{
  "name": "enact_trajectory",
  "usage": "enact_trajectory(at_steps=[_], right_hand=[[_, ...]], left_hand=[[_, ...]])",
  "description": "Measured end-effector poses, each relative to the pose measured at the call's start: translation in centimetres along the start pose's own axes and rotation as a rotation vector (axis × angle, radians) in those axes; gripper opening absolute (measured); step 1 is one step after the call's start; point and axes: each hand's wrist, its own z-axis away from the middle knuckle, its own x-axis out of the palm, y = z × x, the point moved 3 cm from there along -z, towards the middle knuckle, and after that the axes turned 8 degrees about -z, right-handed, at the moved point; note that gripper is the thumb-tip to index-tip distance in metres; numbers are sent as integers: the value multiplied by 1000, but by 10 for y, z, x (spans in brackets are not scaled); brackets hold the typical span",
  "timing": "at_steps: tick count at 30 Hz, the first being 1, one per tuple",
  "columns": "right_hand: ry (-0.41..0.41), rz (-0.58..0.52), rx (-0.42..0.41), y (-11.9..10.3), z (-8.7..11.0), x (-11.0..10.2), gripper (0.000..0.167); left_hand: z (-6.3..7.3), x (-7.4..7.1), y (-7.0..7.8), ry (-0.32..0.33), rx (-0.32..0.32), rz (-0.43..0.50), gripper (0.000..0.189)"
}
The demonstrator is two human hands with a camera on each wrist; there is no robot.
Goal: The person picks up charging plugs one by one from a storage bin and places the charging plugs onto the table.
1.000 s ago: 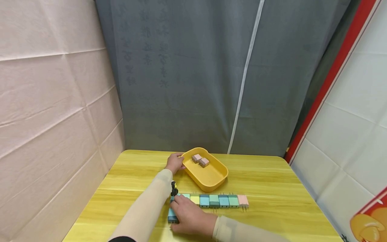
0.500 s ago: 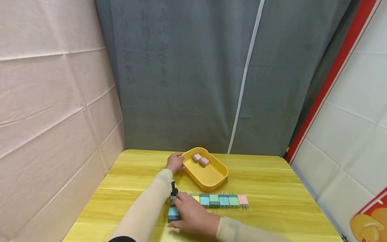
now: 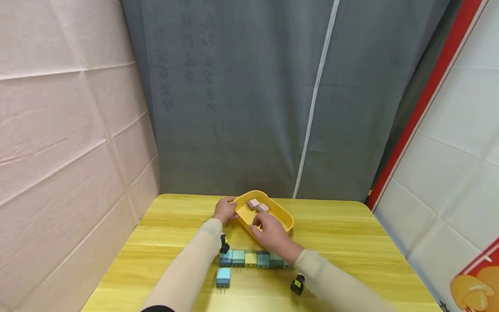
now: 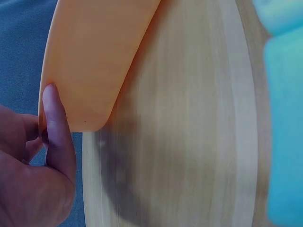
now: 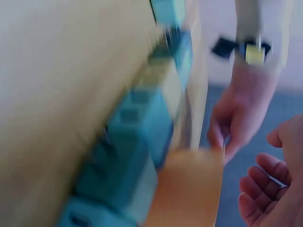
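Note:
My left hand (image 3: 225, 211) pinches the left rim of a yellow plastic tray (image 3: 281, 213), thumb on its outer wall in the left wrist view. The tray is tilted, and two pink plug chargers (image 3: 253, 203) lie toward its far end. My right hand (image 3: 273, 234) hovers over the near part of the tray, its fingertips close to the pink chargers. In the right wrist view its fingers are loosely curled with nothing between them. Below stretches a row of plug chargers, among them a yellow one (image 3: 251, 259); my right forearm hides the row's right end.
A single blue charger (image 3: 223, 277) lies in front of the row's left end, prongs toward me. The wooden table (image 3: 343, 242) ends at a grey curtain (image 3: 234, 130). Black wrist cameras (image 3: 297, 284) sit on both wrists.
My right hand has left the blue charger at the row's left end and moved up and right over the tray. The left hand and tray have stayed in place.

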Motion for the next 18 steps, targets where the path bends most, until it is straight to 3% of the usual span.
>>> enact_trajectory(at_steps=[4,11,15,18], right_hand=[[-6,27,82,26,-24,-8,22],[-74,202,218,58,-62,-11,59],[-124,241,312,67,-77,-2,64],[-147,277,322,69,-87,8,60]], left_hand=[[-3,-1,-4,10,-11,5,38],[-2,1,-3,10,-15,18,39],[1,3,-1,11,-18,16,39],[3,3,0,14,-14,10,38]])
